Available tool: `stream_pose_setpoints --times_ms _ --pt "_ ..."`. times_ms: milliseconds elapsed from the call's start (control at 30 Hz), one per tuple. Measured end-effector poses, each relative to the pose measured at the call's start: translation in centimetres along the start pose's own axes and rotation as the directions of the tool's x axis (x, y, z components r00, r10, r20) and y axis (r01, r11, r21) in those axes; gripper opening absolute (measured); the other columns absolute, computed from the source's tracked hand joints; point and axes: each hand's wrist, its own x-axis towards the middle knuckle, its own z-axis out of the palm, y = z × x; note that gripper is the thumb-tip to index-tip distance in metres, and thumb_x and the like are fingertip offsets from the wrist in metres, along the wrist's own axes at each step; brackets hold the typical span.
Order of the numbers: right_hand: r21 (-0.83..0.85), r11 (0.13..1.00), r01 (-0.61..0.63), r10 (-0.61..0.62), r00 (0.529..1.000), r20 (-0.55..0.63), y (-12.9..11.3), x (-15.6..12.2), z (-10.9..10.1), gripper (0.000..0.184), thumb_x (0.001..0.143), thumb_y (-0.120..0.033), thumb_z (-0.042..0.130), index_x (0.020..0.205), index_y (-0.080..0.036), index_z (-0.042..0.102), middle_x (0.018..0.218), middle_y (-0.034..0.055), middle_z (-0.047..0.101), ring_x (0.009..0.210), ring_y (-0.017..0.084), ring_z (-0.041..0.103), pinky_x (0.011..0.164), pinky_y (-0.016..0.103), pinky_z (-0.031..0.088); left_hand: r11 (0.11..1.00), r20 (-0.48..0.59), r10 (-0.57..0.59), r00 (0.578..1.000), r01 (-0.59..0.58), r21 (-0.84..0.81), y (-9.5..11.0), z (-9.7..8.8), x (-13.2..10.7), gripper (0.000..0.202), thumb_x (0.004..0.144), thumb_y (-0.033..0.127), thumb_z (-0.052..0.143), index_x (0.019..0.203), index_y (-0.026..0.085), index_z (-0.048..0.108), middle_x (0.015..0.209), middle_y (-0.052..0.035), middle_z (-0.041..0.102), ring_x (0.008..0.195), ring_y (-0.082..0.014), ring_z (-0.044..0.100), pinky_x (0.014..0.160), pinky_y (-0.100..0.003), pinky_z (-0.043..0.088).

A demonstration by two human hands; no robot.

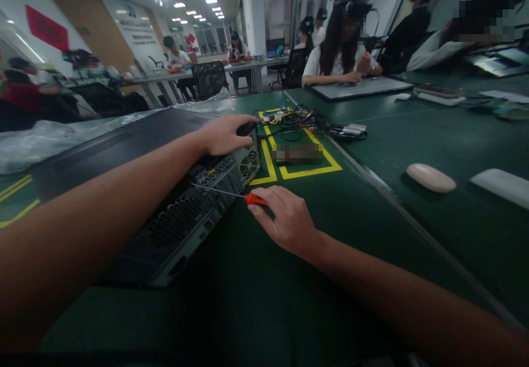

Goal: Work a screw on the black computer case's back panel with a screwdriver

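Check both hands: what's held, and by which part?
Right hand holds the screwdriver by its red handle, shaft toward the rear of the computer case. Left hand rests on its top edge.

The left arm (103,212) comes in bare from the lower left and runs up toward the centre of the frame, wrist straight. The left hand (227,134) lies palm down, fingers loosely bent forward, not clenched. The right arm (405,295) enters from the lower right. The right hand (289,221) sits just below centre, knuckles up, fingertips pinched together and pointing left.
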Motion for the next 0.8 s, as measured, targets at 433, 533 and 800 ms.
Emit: stream_pose_setpoints --times_ms 433,533,800 --pt "0.048 0.999 0.014 -0.013 1.0 -0.024 -1.6 0.7 -1.9 0.01 0.108 -0.02 0.066 0.116 -0.015 0.07 0.104 0.0096 0.081 0.092 0.02 0.076 0.083 0.032 0.061 0.999 -0.007 0.001 1.0 0.0 0.037 0.3 -0.1 0.1 0.082 0.09 0.049 0.054 0.165 0.018 0.059 0.158 -0.0146 0.068 0.141 -0.0345 0.064 0.122 -0.045 0.047" --pt "0.051 0.999 0.009 -0.007 1.0 -0.025 -2.1 0.6 -2.2 0.011 0.107 -0.019 0.068 0.118 -0.015 0.07 0.104 0.0082 0.081 0.092 0.019 0.076 0.083 0.031 0.061 0.998 -0.012 0.003 1.0 -0.002 0.057 0.3 -0.1 0.0 0.08 0.092 0.05 0.054 0.165 0.018 0.059 0.159 -0.0148 0.067 0.141 -0.0354 0.064 0.123 -0.047 0.046" --pt "0.043 0.996 0.077 -0.077 0.997 -0.011 -0.4 0.3 -1.3 0.018 0.112 -0.025 0.062 0.122 -0.014 0.073 0.107 0.0103 0.082 0.094 0.02 0.077 0.085 0.033 0.062 0.998 -0.005 -0.008 1.0 0.008 0.059 0.3 -0.1 0.0 0.082 0.09 0.048 0.058 0.167 0.02 0.056 0.159 -0.0137 0.067 0.142 -0.0362 0.063 0.123 -0.048 0.046"
